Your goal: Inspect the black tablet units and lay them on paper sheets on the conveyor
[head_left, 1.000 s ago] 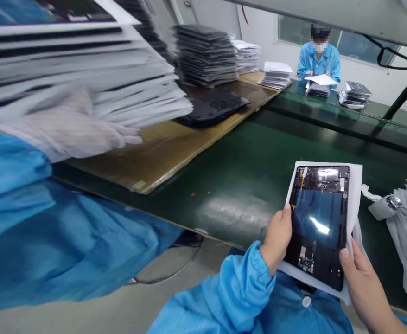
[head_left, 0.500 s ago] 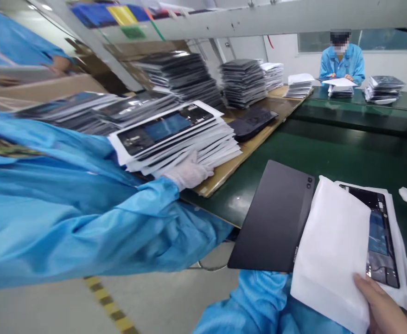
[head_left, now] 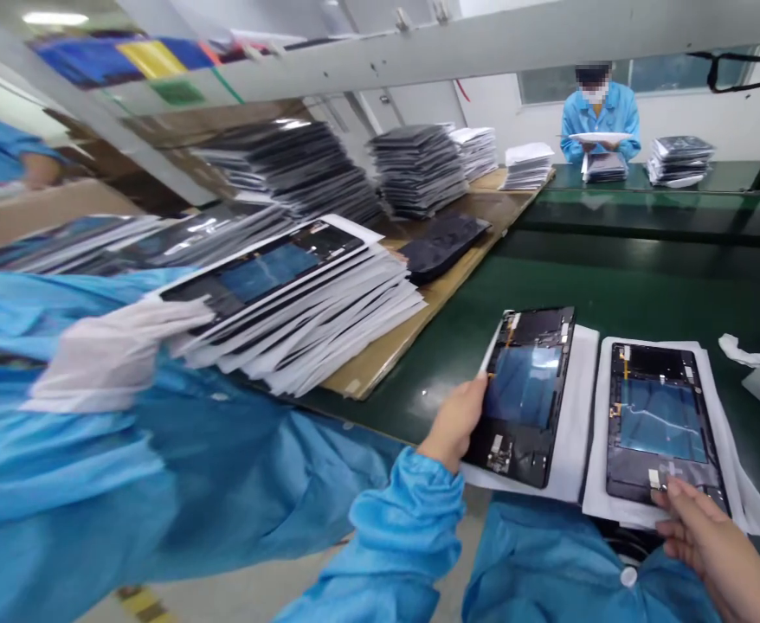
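Observation:
My left hand [head_left: 454, 424] is closed on the left edge of a dark tablet back cover [head_left: 524, 394]. The cover's inside faces up, with a shiny blue film and small fittings, and it is slightly tilted above a white sheet [head_left: 580, 424]. Beside it on the right, a second tablet back cover [head_left: 662, 420] lies inside-up on white sheets, a pale wavy line across its blue film. My right hand [head_left: 695, 515] pinches this cover's lower edge, thumb on top and the other fingers partly hidden.
On the left, a co-worker's gloved hand [head_left: 104, 346] touches a fanned stack of covers and white sheets [head_left: 328, 320]. Tall stacks [head_left: 415, 169] and a dark pouch [head_left: 448, 247] lie on cardboard. Another person [head_left: 601, 121] sits across the green table [head_left: 607, 268].
The cover in my left hand has turned from its grey outer side to its inside. My right hand has let go of the white sheet. The co-worker's gloved hand has moved left.

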{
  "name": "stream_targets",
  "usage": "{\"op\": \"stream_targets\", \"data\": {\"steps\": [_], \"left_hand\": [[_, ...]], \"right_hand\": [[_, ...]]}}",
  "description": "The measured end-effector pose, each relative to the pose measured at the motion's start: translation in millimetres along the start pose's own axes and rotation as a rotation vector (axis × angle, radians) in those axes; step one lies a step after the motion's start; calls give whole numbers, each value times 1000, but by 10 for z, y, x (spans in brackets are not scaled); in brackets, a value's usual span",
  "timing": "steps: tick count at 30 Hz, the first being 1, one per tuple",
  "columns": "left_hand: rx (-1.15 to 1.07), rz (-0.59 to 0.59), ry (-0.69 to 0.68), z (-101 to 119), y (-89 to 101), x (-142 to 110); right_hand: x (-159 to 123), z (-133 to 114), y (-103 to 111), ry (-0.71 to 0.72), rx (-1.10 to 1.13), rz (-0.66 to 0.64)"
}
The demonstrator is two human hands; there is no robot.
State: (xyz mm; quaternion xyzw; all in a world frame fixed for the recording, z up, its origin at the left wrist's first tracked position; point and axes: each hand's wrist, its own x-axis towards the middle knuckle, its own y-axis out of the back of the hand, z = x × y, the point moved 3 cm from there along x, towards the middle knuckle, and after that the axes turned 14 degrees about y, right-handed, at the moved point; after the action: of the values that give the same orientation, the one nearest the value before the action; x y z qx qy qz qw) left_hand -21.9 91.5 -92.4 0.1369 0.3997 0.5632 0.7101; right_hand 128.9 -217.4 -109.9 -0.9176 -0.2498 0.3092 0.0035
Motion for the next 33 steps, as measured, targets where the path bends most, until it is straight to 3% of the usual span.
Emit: {"op": "stream_targets", "data": {"steps": [4,8,10,12,15,17,20,23,29,33], "left_hand": [[237,117,21,96,258,264],[391,149,22,260,237,229],[415,168,-32,383,101,40],[398,101,-140,504,-133,-233],[343,-198,-271,595,-616,-674],[319,-353,-262,581,-921,-894],[284,-427,-178,516,-1239,-1032],[260,-402,-127,487,-1359,-1008],[189,-366,-162,635,-1285,-1018],[32,-374,-36,709,-1330,-1084]], "right_hand": [[133,-131,245,90,-119,37],[268,-307,555,269,-453,157],[321,-408,658,333,-617,216],[380,-486,703,347,-708,235],[488,-532,698,310,-741,210],[554,-532,679,292,-738,190],[618,-521,656,288,-690,137],[642,-534,648,308,-656,90],[603,-592,616,309,-623,96],[519,-588,493,294,-485,25]]}}
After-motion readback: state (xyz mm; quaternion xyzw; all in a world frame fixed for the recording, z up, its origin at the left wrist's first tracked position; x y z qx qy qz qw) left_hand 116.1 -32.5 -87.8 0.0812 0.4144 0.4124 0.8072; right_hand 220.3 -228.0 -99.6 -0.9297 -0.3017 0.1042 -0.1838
